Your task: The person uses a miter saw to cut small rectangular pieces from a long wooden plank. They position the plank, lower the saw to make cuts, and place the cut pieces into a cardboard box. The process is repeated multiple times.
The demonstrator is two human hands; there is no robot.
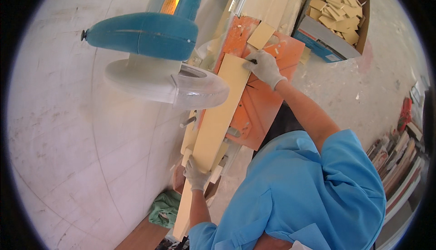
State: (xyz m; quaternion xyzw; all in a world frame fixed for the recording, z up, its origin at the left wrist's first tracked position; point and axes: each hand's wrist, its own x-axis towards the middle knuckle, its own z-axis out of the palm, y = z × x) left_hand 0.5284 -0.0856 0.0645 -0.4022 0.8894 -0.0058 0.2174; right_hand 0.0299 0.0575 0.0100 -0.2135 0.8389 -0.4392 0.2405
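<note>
A long, flat tan board (222, 109) lies across the orange saw base (259, 109). My gloved left hand (196, 174) grips the board toward its lower end. At the far end, my gloved right hand (265, 67) has its fingers closed at the board's right edge. A small dark spot shows at those fingertips; what it is I cannot make out. Just beyond that hand lies a short tan offcut (261, 35). Over the left side of the board hangs the teal saw head (141, 34) with its pale blade guard (202, 86). The blade itself is hidden.
An open cardboard box (318, 46) full of small tan pieces stands at the far right. More long tan boards (261, 0) stretch beyond the base. A pale wall (59, 114) rises on the left, above a green cloth (164, 209). Several strips (395, 159) are stacked at right.
</note>
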